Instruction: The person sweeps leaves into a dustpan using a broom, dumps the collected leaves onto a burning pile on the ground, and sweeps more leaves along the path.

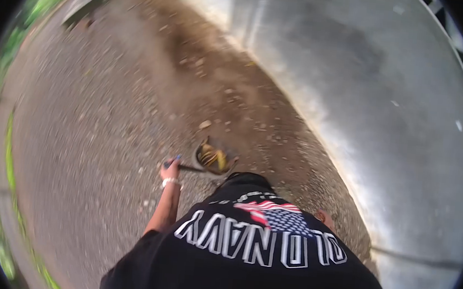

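My left hand (170, 170) is closed around the dark handle of a round pan (198, 153), out to the left in front of my body. Yellow and brown scraps (213, 158) lie inside the pan; blur keeps me from making out what they are. A pale bracelet (172, 181) circles my left wrist. Something small and blue shows by the fingers of that hand. On the other side, only a sliver of my right hand (324, 217) shows past the edge of my black shirt, and its fingers are hidden.
Gravel (95, 127) spreads under and to the left of me, with brown dirt (195, 53) ahead. A pale concrete slab (358, 84) runs along the right. Green growth (11, 180) borders the far left. A low slab-like edge (92, 8) lies at upper left.
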{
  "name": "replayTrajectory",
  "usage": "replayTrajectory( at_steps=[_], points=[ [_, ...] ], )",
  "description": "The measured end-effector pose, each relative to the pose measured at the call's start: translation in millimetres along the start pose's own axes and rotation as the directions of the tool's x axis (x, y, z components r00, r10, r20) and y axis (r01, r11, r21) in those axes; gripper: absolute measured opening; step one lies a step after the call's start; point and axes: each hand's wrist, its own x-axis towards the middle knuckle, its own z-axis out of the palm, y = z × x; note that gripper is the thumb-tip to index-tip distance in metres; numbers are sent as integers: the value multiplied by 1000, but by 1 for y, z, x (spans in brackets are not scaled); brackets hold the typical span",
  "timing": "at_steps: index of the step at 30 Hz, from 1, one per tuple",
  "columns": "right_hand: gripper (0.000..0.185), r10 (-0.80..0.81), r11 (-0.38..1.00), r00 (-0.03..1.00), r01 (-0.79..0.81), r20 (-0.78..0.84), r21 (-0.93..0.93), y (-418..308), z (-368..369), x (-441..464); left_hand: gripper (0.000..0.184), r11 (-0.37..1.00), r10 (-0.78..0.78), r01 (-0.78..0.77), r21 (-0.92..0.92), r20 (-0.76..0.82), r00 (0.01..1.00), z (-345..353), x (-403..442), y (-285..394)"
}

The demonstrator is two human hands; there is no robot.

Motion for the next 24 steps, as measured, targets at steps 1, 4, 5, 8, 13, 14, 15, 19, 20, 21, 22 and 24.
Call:
replayTrajectory(
  at_steps=[1,4,5,8,13,14,15,19,20,21,22,24],
  points=[
    [28,40,999,998,-39,-41,31,-9,-1,17,19,998,-48,45,-40,-75,996,5,-13,12],
    [29,98,991,988,-85,-122,107,-27,-10,61,19,988,-94,69,-141,-177,980,6,-35,41],
    [30,101,992,981,-86,-169,92,-35,6,64,19,978,-111,77,-194,-169,979,0,-35,41],
    [31,17,995,942,-50,-336,-88,-100,141,38,19,946,-179,102,-307,-236,955,-7,28,25],
    [25,-10,880,978,-90,-208,-467,-186,189,138,21,921,-251,108,-373,-359,899,12,84,54],
    [26,-45,873,980,-55,-192,-485,-211,216,149,20,903,-265,101,-418,-355,896,14,100,59],
    [28,-73,864,981,-27,-178,-503,-228,241,160,18,932,-239,103,-348,-377,895,7,130,48],
    [64,-199,706,976,80,-90,-704,-311,285,258,23,922,-306,185,-340,-349,886,12,184,83],
    [67,-266,629,961,109,-81,-770,-343,318,262,24,896,-335,171,-409,-372,866,12,199,91],
    [70,-323,542,944,128,-66,-830,-370,343,266,26,878,-368,183,-443,-379,849,6,215,94],
    [72,-339,486,939,125,-55,-865,-386,355,291,27,866,-394,227,-445,-330,858,-9,238,86],
    [75,-351,416,936,125,-32,-901,-425,374,333,29,855,-363,112,-506,-429,827,5,241,117]
  ],
)
